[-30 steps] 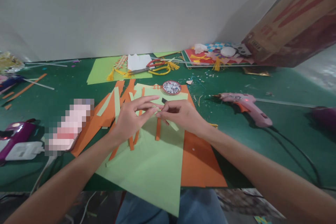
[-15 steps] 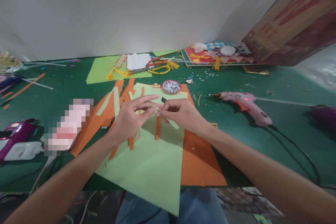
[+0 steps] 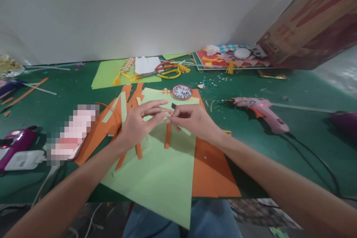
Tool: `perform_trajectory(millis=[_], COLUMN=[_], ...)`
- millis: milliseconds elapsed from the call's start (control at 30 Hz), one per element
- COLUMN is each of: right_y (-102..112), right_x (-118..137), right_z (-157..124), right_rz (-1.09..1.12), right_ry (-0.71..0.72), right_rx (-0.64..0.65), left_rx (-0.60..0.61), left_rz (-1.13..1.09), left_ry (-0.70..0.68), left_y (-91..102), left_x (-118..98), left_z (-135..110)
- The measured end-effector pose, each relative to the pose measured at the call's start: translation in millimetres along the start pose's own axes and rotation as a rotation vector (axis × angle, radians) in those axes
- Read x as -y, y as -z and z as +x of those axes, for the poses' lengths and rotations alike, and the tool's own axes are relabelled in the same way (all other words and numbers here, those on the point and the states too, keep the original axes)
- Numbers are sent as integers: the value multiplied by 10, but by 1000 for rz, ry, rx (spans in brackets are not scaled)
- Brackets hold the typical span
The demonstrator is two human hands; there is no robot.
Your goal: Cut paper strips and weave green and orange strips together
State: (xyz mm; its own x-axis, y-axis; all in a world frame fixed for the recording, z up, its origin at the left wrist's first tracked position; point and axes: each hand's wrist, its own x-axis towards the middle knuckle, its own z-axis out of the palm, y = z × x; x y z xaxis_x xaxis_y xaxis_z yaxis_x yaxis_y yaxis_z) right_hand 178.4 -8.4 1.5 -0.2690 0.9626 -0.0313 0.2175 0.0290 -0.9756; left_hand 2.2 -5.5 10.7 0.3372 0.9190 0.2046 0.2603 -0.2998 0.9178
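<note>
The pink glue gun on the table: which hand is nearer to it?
Right. The right hand is to the left of the pink glue gun, not touching it; the left hand is farther left, beyond the right hand.

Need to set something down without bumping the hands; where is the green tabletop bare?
Green tabletop shows bare right of the pink glue gun, between its glue stick and cord, and between the phone and the yellow-green sheets. Crowded: mid-table, under the left hand and right hand, with light-green paper and orange strips; and the back, around scissors.
</note>
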Motion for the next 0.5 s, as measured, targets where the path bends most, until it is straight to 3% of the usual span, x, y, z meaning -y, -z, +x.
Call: perform_trajectory(millis=[500], right_y=[2], right_x=[-3], right_z=[8], right_rz=[1], right_ry=[11], right_rx=[-1], left_rx=[-52], left_rz=[61], left_ry=[61], left_y=[-5], left_x=[24], left_z=[12])
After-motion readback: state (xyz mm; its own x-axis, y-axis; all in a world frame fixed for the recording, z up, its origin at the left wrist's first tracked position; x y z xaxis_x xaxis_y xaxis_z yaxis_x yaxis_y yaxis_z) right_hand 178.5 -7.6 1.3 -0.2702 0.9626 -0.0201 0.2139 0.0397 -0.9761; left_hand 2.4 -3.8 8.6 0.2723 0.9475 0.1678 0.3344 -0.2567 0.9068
